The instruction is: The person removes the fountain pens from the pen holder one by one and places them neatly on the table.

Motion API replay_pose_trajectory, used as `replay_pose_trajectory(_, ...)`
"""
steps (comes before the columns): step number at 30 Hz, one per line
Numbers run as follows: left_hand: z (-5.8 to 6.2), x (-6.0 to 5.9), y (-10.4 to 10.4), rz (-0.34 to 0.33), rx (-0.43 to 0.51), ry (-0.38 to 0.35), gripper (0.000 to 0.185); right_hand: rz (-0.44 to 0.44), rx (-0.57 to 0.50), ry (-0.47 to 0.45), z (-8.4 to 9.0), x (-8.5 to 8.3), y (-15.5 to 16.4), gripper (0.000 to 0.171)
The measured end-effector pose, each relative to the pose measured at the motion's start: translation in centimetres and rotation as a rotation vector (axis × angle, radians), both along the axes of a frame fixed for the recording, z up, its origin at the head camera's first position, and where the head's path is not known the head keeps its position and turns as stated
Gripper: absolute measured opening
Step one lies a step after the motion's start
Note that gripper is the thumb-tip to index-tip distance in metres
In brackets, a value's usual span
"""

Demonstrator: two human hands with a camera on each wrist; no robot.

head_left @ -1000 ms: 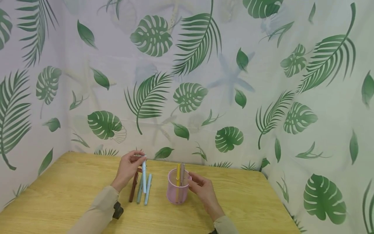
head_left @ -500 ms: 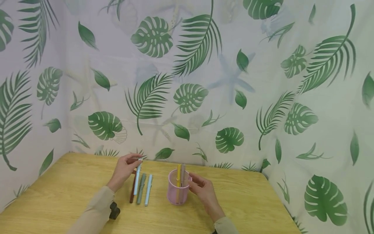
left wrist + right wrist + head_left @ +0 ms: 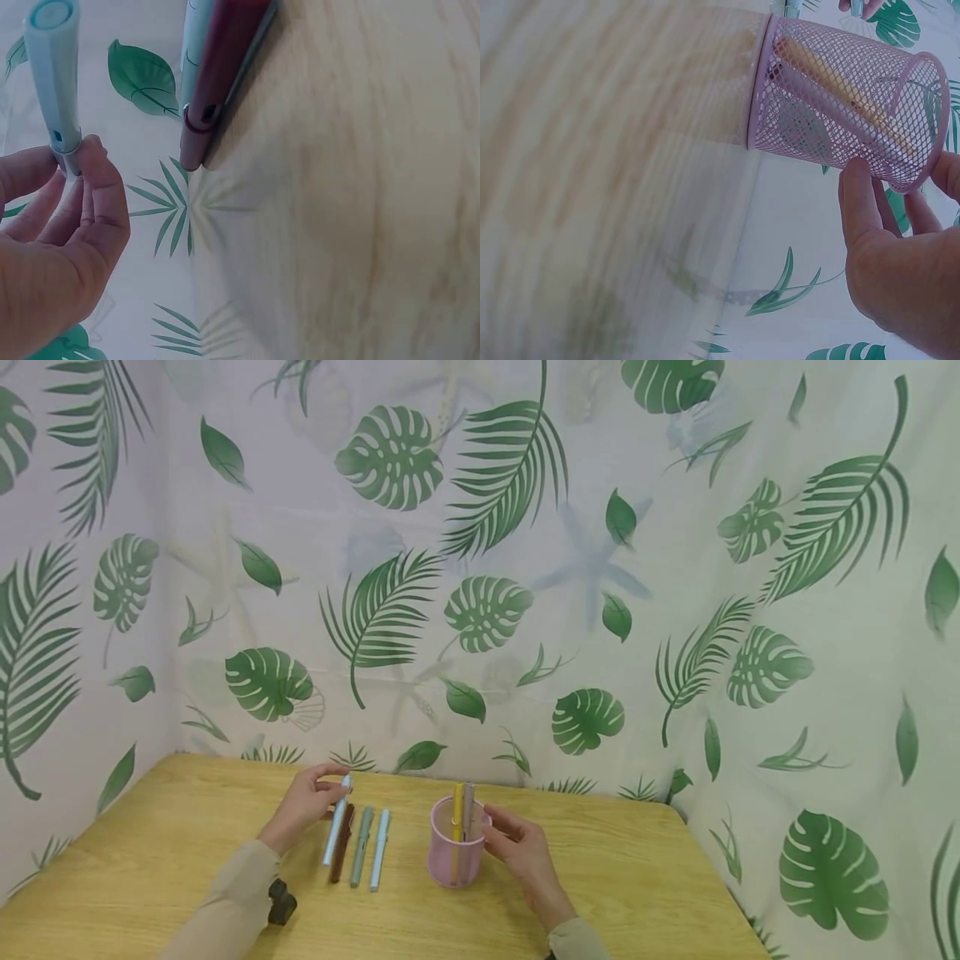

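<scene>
My left hand pinches a light blue pen near its far end, between thumb and fingertips. That pen slants down just left of a dark brown pen. To the right lie a grey-green pen and a second light blue pen, all roughly parallel. My right hand has its thumb and fingers at the rim and side of a pink mesh pen cup, which stands upright on the table. Inside the cup lean a yellow pen and a greyish-purple pen.
The wooden table ends at the back against a white curtain printed with green leaves. A dark wrist camera sits on the left sleeve.
My left hand has carried the light blue pen leftward and down, from above the grey-green pen, across the brown one, to its left side. The right hand and cup have stayed put.
</scene>
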State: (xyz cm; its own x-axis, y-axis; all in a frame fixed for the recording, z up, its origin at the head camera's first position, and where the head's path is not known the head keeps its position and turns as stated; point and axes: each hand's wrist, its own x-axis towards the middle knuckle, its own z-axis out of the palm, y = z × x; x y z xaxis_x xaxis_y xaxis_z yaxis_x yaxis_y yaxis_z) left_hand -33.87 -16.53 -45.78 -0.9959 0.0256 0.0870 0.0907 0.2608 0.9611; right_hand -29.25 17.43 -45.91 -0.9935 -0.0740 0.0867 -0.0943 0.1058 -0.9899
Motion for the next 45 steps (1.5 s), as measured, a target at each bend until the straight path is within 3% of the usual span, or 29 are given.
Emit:
replay_pose_trajectory(11,-1.0,0.6,-0.8,0.028,-0.01,-0.065,0.04,0.01,0.011,-0.015,0.0,0.0,0.0,0.044)
replay_pose_trajectory(21,-1.8,0.2,-1.4,0.075,-0.017,-0.158,0.041,-0.014,0.01,-0.001,-0.1,-0.1,0.0,0.041)
replay_pose_trajectory(37,-1.6,-0.2,-1.7,0.059,-0.007,-0.24,0.038,-0.019,0.011,-0.021,-0.3,-0.3,0.0,0.041)
replay_pose_trajectory(45,-1.5,-0.7,-1.2,0.12,-0.063,-0.258,0.036,-0.014,0.01,-0.001,-0.1,-0.1,-0.1,0.041)
